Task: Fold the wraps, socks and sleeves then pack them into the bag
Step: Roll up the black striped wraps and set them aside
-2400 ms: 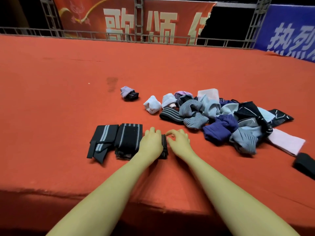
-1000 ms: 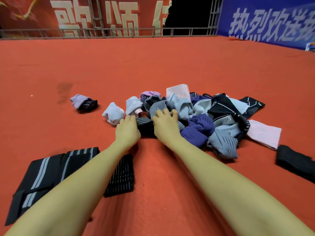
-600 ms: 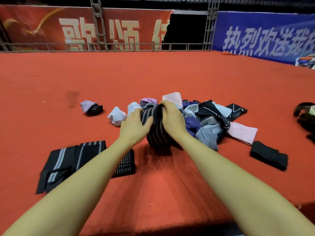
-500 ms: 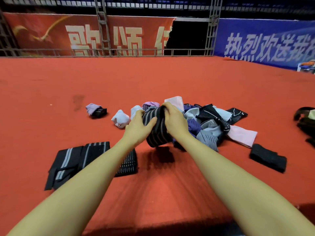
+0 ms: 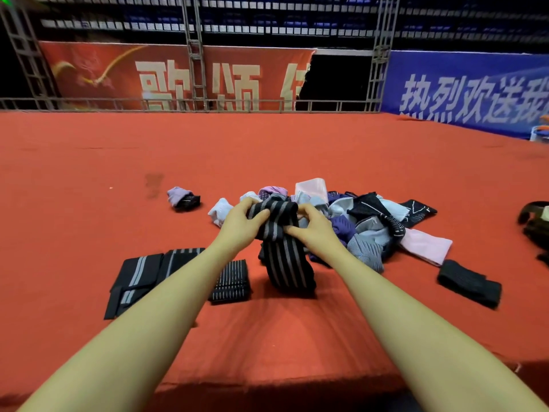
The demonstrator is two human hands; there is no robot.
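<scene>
The left hand (image 5: pixel 240 223) and the right hand (image 5: pixel 316 230) both grip the top of a black striped wrap (image 5: pixel 283 257) with curled fingers; it hangs down to the red cloth (image 5: pixel 267 337) before the pile of socks (image 5: pixel 356 221). Folded wraps (image 5: pixel 166 275) lie left, bare cloth toward the near edge.

The wrap (image 5: pixel 285 257) is showing black with grey stripes, and the folded wraps (image 5: pixel 154 275) are wearing the same black-and-grey look. The pile (image 5: pixel 368 227) is mixing purple, pale blue, grey, white and black, and one piece (image 5: pixel 424 246) is looking plain pink. Everything's sitting on a red-orange carpet (image 5: pixel 267 150).
</scene>
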